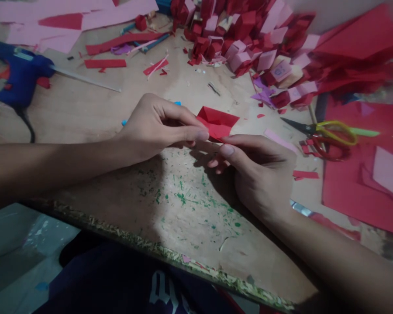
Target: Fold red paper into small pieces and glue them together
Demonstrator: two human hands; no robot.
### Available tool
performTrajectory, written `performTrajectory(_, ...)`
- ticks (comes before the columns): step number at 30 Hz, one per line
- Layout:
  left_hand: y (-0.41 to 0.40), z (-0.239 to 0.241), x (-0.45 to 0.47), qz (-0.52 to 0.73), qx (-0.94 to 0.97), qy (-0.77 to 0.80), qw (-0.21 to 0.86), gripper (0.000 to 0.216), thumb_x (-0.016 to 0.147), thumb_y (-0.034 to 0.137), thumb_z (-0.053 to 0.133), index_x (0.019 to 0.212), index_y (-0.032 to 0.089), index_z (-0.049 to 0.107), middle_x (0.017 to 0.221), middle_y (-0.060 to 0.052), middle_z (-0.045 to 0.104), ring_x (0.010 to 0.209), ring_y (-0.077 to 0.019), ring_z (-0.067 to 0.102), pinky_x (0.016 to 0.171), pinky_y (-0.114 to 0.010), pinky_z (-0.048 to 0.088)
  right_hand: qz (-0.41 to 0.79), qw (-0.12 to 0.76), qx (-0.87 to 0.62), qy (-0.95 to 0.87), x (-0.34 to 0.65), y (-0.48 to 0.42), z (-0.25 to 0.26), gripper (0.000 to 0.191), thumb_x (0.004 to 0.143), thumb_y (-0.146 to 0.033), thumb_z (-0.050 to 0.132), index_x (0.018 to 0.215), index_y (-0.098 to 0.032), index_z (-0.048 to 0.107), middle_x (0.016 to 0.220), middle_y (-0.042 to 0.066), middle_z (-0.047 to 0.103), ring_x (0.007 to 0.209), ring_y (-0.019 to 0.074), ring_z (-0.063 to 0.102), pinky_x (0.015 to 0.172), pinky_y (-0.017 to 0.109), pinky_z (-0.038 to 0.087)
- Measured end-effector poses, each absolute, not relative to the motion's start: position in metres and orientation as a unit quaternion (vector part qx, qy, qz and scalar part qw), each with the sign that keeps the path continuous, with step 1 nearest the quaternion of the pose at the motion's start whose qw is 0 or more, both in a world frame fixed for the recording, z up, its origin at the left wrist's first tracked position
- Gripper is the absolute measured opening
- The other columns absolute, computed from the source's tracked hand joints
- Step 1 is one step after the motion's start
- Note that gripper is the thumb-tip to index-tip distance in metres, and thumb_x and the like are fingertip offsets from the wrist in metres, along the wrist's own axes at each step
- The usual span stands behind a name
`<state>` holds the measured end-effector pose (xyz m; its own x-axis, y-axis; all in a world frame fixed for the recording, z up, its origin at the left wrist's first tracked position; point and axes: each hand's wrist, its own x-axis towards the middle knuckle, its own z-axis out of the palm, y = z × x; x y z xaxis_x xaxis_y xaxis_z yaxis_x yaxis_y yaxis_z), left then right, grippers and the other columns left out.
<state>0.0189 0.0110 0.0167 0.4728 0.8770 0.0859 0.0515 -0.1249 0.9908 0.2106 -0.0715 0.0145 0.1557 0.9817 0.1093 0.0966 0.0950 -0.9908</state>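
Between my two hands, above the wooden table (196, 209), is a small folded piece of red paper (220, 120) with raised sides. My left hand (163, 124) pinches its left edge between thumb and fingers. At the lower edge, my right hand (262, 170) grips it with thumb and index finger, its other fingers curled beneath. Parts of the paper are covered by the fingertips.
A blue glue gun (19, 74) with a glue stick lies at left. Small red and pink paper boxes (242, 48) are heaped at the back. Scissors (327, 133) and red sheets (347, 187) lie at right. The table's worn front edge (144, 242) runs diagonally.
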Motion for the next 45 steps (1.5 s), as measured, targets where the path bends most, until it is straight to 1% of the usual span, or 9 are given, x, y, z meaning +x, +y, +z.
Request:
performTrajectory(7, 0.005, 0.02, 0.019, 0.373, 0.662, 0.383, 0.525, 0.01, 0.082, 0.023, 0.081, 0.074, 0.018, 0.081, 0.064, 0.0, 0.073, 0.057, -0.0107, 0.066, 0.052, -0.022, 0.053, 0.39, 0.542, -0.559, -0.492, 0.213, -0.07, 0.012, 0.008, 0.084, -0.03, 0.086, 0.082, -0.024, 0.081, 0.074, 0.001, 0.077, 0.062, 0.0155, 0.071, 0.053, 0.028, 0.061)
performTrajectory(12, 0.0, 0.023, 0.02, 0.365, 0.667, 0.398, 0.513, 0.012, 0.083, 0.025, 0.08, 0.077, 0.015, 0.076, 0.065, 0.0, 0.072, 0.058, -0.0121, 0.069, 0.054, -0.021, 0.057, 0.366, 0.554, -0.565, -0.489, 0.211, -0.071, 0.011, 0.006, 0.086, -0.026, 0.084, 0.083, -0.025, 0.079, 0.076, 0.0, 0.078, 0.063, 0.0155, 0.072, 0.056, 0.028, 0.063)
performTrajectory(16, 0.003, 0.017, 0.02, 0.375, 0.652, 0.388, 0.533, 0.016, 0.081, 0.022, 0.081, 0.091, 0.016, 0.069, 0.073, 0.001, 0.074, 0.064, -0.0138, 0.074, 0.061, -0.022, 0.061, 0.362, 0.56, -0.556, -0.496, 0.209, -0.071, 0.01, 0.01, 0.086, -0.027, 0.084, 0.084, -0.024, 0.075, 0.075, 0.0, 0.076, 0.064, 0.0158, 0.074, 0.056, 0.027, 0.063)
performTrajectory(18, 0.006, 0.015, 0.02, 0.362, 0.646, 0.381, 0.554, 0.025, 0.081, 0.019, 0.08, 0.102, 0.019, 0.067, 0.074, 0.002, 0.073, 0.063, -0.0133, 0.074, 0.062, -0.022, 0.061, 0.364, 0.569, -0.548, -0.494, 0.209, -0.07, 0.009, 0.014, 0.086, -0.027, 0.085, 0.085, -0.024, 0.072, 0.074, -0.002, 0.074, 0.065, 0.0156, 0.074, 0.055, 0.026, 0.063)
performTrajectory(20, 0.008, 0.014, 0.021, 0.333, 0.653, 0.371, 0.57, 0.025, 0.083, 0.018, 0.077, 0.106, 0.02, 0.068, 0.074, 0.003, 0.073, 0.063, -0.0132, 0.075, 0.063, -0.022, 0.061, 0.372, 0.577, -0.54, -0.487, 0.21, -0.07, 0.008, 0.017, 0.085, -0.026, 0.086, 0.086, -0.024, 0.069, 0.073, -0.003, 0.073, 0.065, 0.0158, 0.075, 0.055, 0.026, 0.062)
performTrajectory(24, 0.009, 0.017, 0.021, 0.29, 0.684, 0.352, 0.569, 0.005, 0.087, 0.019, 0.07, 0.09, 0.018, 0.074, 0.077, 0.0, 0.076, 0.07, -0.0145, 0.076, 0.064, -0.021, 0.06, 0.393, 0.579, -0.529, -0.48, 0.211, -0.071, 0.006, 0.017, 0.086, -0.027, 0.084, 0.09, -0.026, 0.067, 0.075, -0.003, 0.074, 0.069, 0.0176, 0.077, 0.056, 0.028, 0.063)
performTrajectory(30, 0.009, 0.017, 0.019, 0.286, 0.705, 0.347, 0.549, 0.011, 0.09, 0.023, 0.067, 0.09, 0.018, 0.077, 0.075, -0.001, 0.075, 0.067, -0.014, 0.073, 0.065, -0.022, 0.058, 0.426, 0.531, -0.545, -0.489, 0.214, -0.072, 0.012, 0.03, 0.083, -0.036, 0.087, 0.109, -0.031, 0.074, 0.098, 0.002, 0.081, 0.085, 0.0238, 0.078, 0.064, 0.037, 0.066)
performTrajectory(36, 0.007, 0.017, 0.02, 0.275, 0.712, 0.338, 0.551, 0.012, 0.089, 0.025, 0.067, 0.089, 0.018, 0.077, 0.08, -0.002, 0.076, 0.071, -0.0136, 0.073, 0.066, -0.021, 0.057, 0.441, 0.5, -0.549, -0.505, 0.213, -0.071, 0.015, 0.013, 0.088, -0.038, 0.082, 0.094, -0.026, 0.082, 0.083, 0.004, 0.079, 0.07, 0.02, 0.074, 0.061, 0.036, 0.065)
performTrajectory(45, 0.007, 0.02, 0.021, 0.269, 0.717, 0.342, 0.544, 0.01, 0.085, 0.022, 0.068, 0.084, 0.017, 0.077, 0.077, -0.002, 0.075, 0.066, -0.0117, 0.07, 0.061, -0.02, 0.054, 0.443, 0.508, -0.547, -0.496, 0.212, -0.071, 0.014, 0.008, 0.088, -0.031, 0.082, 0.093, -0.025, 0.083, 0.081, 0.003, 0.08, 0.068, 0.0189, 0.074, 0.06, 0.033, 0.064)
